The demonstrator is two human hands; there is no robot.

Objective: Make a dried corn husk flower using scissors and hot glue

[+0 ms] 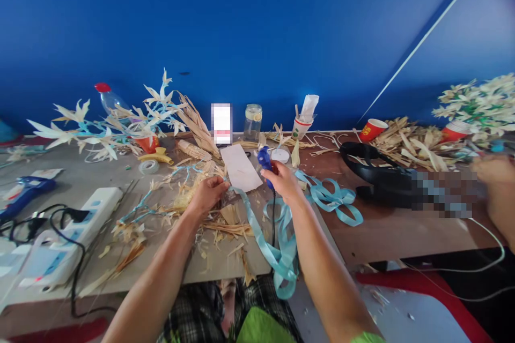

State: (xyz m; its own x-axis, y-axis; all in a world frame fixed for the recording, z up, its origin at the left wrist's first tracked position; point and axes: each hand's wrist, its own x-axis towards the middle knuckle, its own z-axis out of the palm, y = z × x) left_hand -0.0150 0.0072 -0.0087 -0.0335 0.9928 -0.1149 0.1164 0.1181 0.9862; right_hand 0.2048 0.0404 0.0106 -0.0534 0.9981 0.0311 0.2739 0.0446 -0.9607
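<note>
My right hand [284, 181] is closed around a small blue glue gun [264, 159], whose black cord hangs down toward my lap. My left hand [207, 194] is closed, pinching the end of a light blue ribbon [257, 230] together with dried corn husk pieces [225, 220] on the table. The ribbon runs down off the table edge and loops back up to the right. A white paper sheet [240, 167] lies just behind both hands.
A husk flower branch with blue stems [120, 123] and a bottle [110, 99] stand back left. A white power strip [80, 225] and another blue glue gun [24, 193] lie left. Jar [252, 122], paper cups [372, 129], black bag [382, 177] at right; another person's hand [497, 182] far right.
</note>
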